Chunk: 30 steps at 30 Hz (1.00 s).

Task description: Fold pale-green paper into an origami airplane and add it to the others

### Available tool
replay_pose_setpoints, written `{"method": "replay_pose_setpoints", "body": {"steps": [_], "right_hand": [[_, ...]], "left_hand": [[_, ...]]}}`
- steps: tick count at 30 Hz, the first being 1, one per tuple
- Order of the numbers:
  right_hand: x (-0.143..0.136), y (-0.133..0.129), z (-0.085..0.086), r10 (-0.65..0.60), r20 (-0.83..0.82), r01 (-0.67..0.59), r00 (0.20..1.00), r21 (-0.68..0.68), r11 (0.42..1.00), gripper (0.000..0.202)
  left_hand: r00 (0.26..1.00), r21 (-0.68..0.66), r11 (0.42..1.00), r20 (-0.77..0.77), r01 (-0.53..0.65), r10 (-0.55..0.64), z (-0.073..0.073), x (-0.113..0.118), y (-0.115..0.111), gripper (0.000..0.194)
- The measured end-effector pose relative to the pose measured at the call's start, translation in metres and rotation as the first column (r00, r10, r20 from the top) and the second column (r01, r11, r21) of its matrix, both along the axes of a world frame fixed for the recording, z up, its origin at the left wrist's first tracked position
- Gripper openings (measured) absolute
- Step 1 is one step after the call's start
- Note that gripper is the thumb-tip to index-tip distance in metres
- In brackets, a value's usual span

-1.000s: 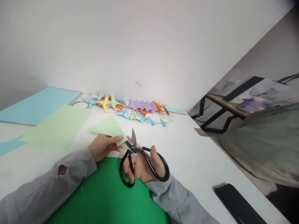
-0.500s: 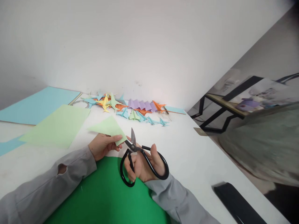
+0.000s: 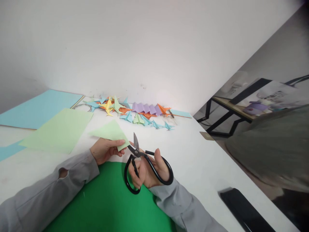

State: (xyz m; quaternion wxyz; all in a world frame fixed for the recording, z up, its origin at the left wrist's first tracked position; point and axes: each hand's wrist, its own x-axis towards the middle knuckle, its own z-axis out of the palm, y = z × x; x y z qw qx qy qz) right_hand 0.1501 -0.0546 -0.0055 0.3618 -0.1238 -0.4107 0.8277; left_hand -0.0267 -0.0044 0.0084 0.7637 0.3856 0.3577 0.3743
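Between the thumb and fingers of my left hand [image 3: 106, 150] is a folded piece of light green paper [image 3: 111, 131], held up above the table. My right hand [image 3: 151, 170] grips a pair of black-handled scissors [image 3: 136, 153], fingers through one loop and the thumb side through the other. The scissor blades stand apart; the lower blade lies against the paper's right corner, and whether it is in front or behind there I cannot tell. Below both hands is a green surface [image 3: 108, 199].
On the white table [image 3: 193, 161] lie a light green sheet [image 3: 58, 130] and blue sheets [image 3: 41, 109] at left. Several folded paper figures [image 3: 116, 106] and a purple pleated paper [image 3: 146, 109] line the wall. A black object [image 3: 243, 209] rests front right; a metal-framed stand [image 3: 231, 111] is beyond.
Both hands, with the paper and scissors, sit very slightly further left. The grips and the parted blades look the same.
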Motion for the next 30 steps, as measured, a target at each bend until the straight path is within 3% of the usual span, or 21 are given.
{"method": "replay_pose_setpoints", "body": {"steps": [11, 15, 18, 21, 24, 30], "right_hand": [[-0.002, -0.002, 0.001, -0.009, 0.023, 0.010, 1.000, -0.015, 1.000, 0.083], [0.003, 0.001, -0.003, -0.017, -0.002, 0.017, 1.000, -0.003, 1.000, 0.084], [0.012, 0.006, -0.002, -0.124, -0.054, 0.122, 0.991, -0.041, 0.992, 0.082], [0.019, 0.009, 0.003, -0.187, -0.062, 0.180, 0.980, -0.099, 0.979, 0.077], [0.018, 0.006, 0.007, -0.158, -0.029, 0.154, 0.987, -0.097, 0.983, 0.078], [0.008, 0.000, 0.002, -0.057, 0.091, 0.054, 0.994, 0.035, 0.998, 0.085]], "left_hand": [[1.000, -0.034, 0.999, -0.014, 0.005, -0.005, 0.002, -0.001, 0.001, 0.011], [0.993, -0.084, 0.990, -0.039, -0.110, 0.107, 0.003, -0.006, 0.005, 0.009], [0.975, -0.106, 0.969, -0.041, -0.222, 0.219, 0.003, -0.011, 0.008, 0.011], [0.970, -0.115, 0.964, -0.041, -0.242, 0.238, 0.004, -0.013, 0.009, 0.011], [0.976, -0.088, 0.973, -0.053, -0.214, 0.210, 0.005, -0.012, 0.009, 0.011], [0.984, -0.077, 0.981, -0.033, -0.176, 0.174, 0.005, -0.010, 0.007, 0.006]]}}
